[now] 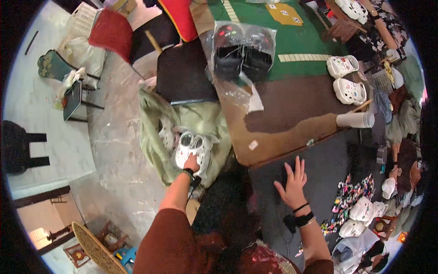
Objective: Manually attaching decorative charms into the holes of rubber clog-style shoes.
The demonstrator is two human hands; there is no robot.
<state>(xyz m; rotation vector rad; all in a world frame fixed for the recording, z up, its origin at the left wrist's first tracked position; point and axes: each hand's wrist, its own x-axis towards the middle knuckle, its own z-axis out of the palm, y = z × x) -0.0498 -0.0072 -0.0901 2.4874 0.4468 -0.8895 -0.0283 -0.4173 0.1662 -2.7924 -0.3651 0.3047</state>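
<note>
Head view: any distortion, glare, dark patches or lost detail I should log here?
In the head view, fisheye curvature toward a black rim; in the head view, bright reflections on the clear plastic bag; in the head view, a murky lower middle, though the left hand and right hand read clearly.

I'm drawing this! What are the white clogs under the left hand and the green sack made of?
White clogs: probably moulded foam or rubber, fairly smooth; their thick, rounded shells show no seams. Green sack: maybe woven plastic or cloth, dull; it slumps in soft folds.
</note>
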